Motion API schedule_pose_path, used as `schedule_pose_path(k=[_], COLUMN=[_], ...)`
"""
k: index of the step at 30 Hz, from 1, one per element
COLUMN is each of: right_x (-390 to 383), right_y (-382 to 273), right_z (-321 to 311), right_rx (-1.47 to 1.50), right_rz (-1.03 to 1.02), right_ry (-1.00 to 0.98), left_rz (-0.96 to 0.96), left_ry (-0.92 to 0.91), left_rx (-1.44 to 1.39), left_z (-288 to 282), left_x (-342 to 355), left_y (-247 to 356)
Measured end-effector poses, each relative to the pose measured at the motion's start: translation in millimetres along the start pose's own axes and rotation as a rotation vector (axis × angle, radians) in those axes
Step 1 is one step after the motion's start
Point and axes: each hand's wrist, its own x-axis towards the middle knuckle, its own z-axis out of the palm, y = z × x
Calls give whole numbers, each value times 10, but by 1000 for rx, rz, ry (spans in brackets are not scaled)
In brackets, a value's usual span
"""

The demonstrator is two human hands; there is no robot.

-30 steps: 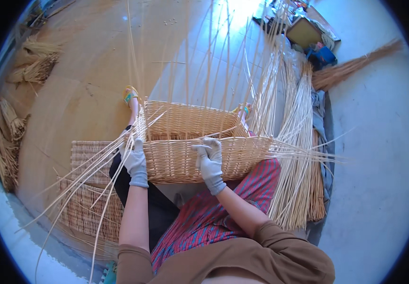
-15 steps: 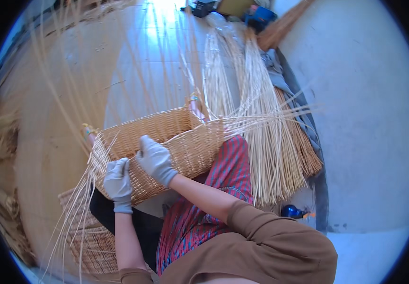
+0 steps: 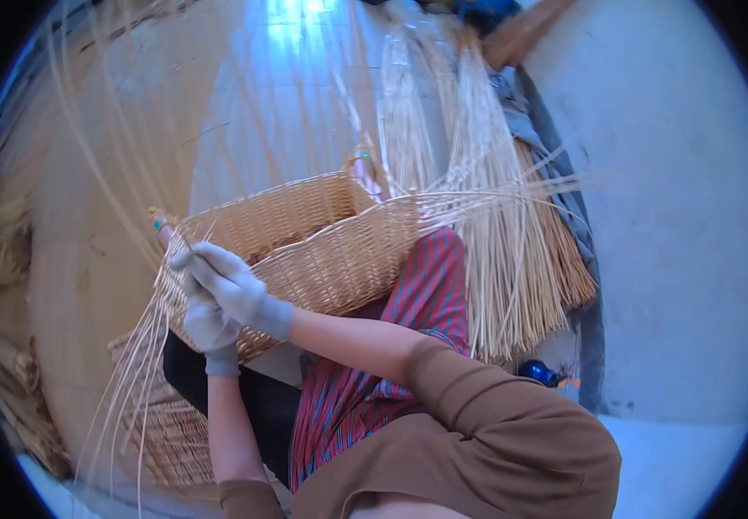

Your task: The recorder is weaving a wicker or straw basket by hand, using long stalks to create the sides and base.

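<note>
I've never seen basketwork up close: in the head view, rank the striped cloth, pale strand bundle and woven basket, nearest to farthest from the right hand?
1. Woven basket: at the right hand, extending rightward.
2. Striped cloth: to the lower right.
3. Pale strand bundle: farther right.

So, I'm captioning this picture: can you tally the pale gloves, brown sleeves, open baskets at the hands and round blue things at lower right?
Pale gloves: 2 (left glove, right glove)
Brown sleeves: 2 (left sleeve, right sleeve)
Open basket: 1
Round blue thing: 1
Total: 6
</note>
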Motion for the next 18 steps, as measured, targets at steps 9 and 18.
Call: schedule_pose_path(k=[9,18], right_x=[-1174,-990], right_y=[50,-636], right_z=[-1151,-1476], right_rx=[-675,-356], right_rz=[1109,187], right_ry=[-153,231], left_rz=[-219,-291], left_ry=[-31,-198], left_rx=[213,163], left_z=[91,-32], left_x=[174,-232], left_y=[170,302])
